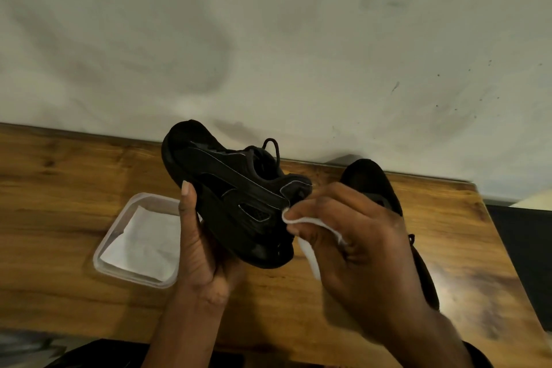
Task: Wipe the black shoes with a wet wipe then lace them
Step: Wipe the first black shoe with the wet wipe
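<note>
My left hand (201, 245) grips a black shoe (230, 188) from below and holds it tilted above the table, its toe toward the wall and its side facing me. A dark lace loops out of its top. My right hand (343, 236) pinches a white wet wipe (307, 245) and presses it against the heel end of that shoe. The second black shoe (370, 182) lies on the table behind my right hand, which hides much of it.
A clear plastic tray (104, 251) with a white wipe (143, 242) in it sits on the wooden table (59, 188) left of my left hand. A pale wall rises behind the table. The table's right edge is near the second shoe.
</note>
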